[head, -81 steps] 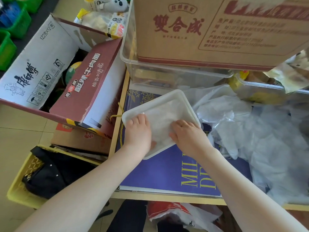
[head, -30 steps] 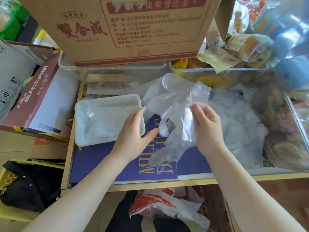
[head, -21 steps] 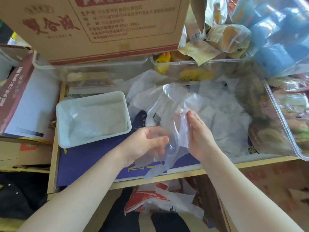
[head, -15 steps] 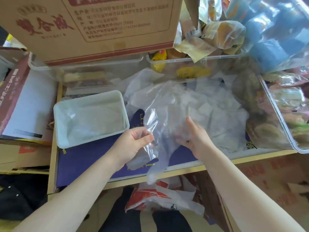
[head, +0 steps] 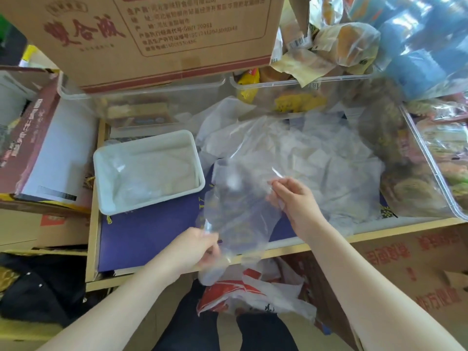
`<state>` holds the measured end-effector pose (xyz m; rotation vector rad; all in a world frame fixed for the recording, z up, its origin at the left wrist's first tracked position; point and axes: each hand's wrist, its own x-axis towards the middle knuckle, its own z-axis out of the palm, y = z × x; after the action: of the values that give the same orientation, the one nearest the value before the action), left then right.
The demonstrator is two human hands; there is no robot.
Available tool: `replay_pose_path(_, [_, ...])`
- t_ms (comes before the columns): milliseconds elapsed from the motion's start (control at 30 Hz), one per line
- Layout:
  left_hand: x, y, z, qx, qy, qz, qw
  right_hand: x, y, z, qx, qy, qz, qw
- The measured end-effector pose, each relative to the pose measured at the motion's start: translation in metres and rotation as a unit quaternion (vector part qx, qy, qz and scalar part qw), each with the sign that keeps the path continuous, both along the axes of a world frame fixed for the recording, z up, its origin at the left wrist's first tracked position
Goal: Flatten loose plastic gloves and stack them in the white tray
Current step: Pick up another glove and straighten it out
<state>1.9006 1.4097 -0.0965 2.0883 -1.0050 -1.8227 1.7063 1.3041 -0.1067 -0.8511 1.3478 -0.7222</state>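
Note:
A clear plastic glove (head: 240,211) hangs stretched between my two hands above the blue board. My left hand (head: 195,247) pinches its lower end near the shelf's front edge. My right hand (head: 293,198) pinches its upper right edge. The white tray (head: 101,178) sits to the left on the blue board, with flattened gloves lying inside it. A heap of loose plastic gloves (head: 316,158) lies behind and to the right of my hands.
A large brown cardboard box (head: 152,39) rests on clear bins at the back. A clear bin with packaged food (head: 430,178) stands at the right. Cartons (head: 45,148) sit to the left. A red-and-white bag (head: 253,292) hangs below the shelf's wooden front edge (head: 329,244).
My hands left the tray and picked a glove from the heap. My left hand has moved down toward the shelf's front edge, pulling the glove out longer; my right hand now pinches its top.

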Motion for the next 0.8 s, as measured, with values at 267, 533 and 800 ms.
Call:
replay_pose_path(267, [0.01,-0.048,0.053,-0.327,-0.185,-0.004,0.927,0.008,-0.012,0.03,-0.123,-0.009,0.275,0.953])
replay_pose_path(533, [0.022,-0.055,0.023,-0.2,0.135,0.14,0.96,0.042,-0.028,0.029,-0.13,0.065,0.243,0.959])
replay_pose_path(800, [0.065,-0.01,0.005,-0.158,-0.022,0.248,0.956,0.095,-0.049,-0.008,-0.305,0.484,0.265,0.776])
